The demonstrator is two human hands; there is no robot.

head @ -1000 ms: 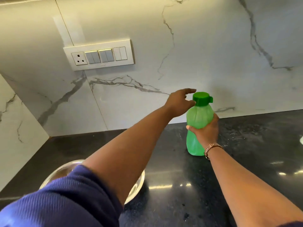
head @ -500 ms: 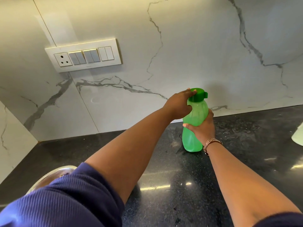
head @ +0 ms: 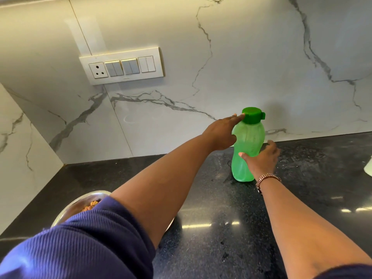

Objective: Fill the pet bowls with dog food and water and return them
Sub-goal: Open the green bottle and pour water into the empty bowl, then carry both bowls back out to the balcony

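A translucent green water bottle (head: 248, 137) with a dark green cap (head: 252, 115) stands upright on the black counter (head: 221, 228) near the marble wall. My left hand (head: 221, 130) reaches in from the left, and its straight fingertips touch the cap's left edge. Lower down, my right hand (head: 261, 158) holds the bottle's right side, thumb across the front and fingers behind. A steel bowl (head: 80, 204) holding brown dog food sits at the lower left, mostly hidden by my left arm and blue sleeve.
A switch and socket panel (head: 122, 66) is set in the marble backsplash above the counter. The side wall closes the corner on the left. A pale object (head: 368, 167) is cut off at the right edge of the counter.
My left hand has come off the top of the cap and now only touches its edge with straight fingers. My right hand has slid lower on the bottle. The camera has tilted, showing the bowl's food.
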